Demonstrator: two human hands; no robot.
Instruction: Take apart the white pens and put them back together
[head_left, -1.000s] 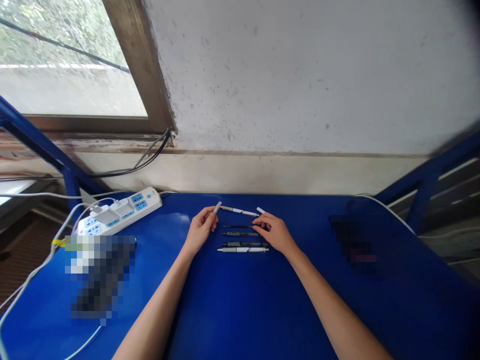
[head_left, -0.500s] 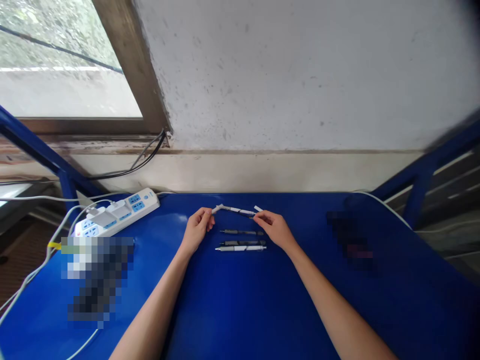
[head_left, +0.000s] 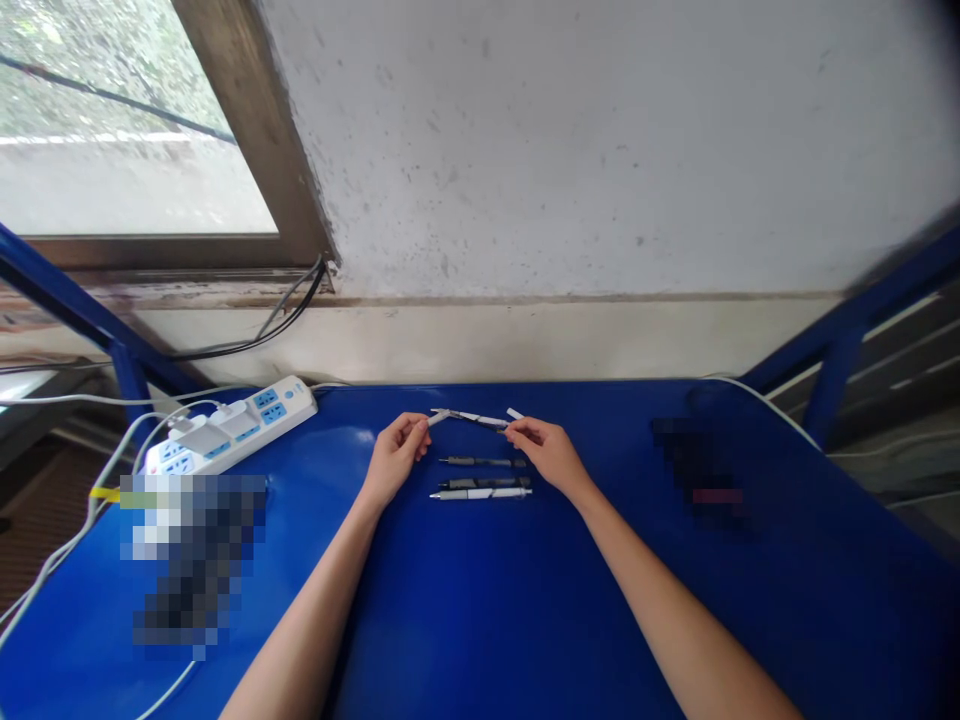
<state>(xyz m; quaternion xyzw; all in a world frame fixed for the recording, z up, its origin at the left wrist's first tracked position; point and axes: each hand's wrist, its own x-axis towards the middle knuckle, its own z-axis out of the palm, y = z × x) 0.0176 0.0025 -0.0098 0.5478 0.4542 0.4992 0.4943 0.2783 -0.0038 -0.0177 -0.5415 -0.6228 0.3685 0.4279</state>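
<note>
My left hand (head_left: 396,455) pinches a short pale stick-like piece (head_left: 439,416) near the back of the blue table. Between the hands lies a white and grey pen (head_left: 480,419), slightly slanted, with its right end at the fingertips of my right hand (head_left: 541,446). Those fingers are closed on a pen; a white tip (head_left: 514,413) shows just above them. Nearer to me, a dark pen (head_left: 480,461), another dark pen (head_left: 484,484) and a white and grey pen (head_left: 480,494) lie side by side.
A white power strip (head_left: 232,425) with plugs and cables lies at the back left. In front of it is a blurred dark item (head_left: 199,560); another blurred dark item (head_left: 697,470) lies on the right. Blue frame bars (head_left: 817,345) flank the blue table (head_left: 480,620).
The pale piece in my left hand has tilted and shifted slightly, and the left end of the pen between the hands now shows more clearly. My right hand has hardly moved.
</note>
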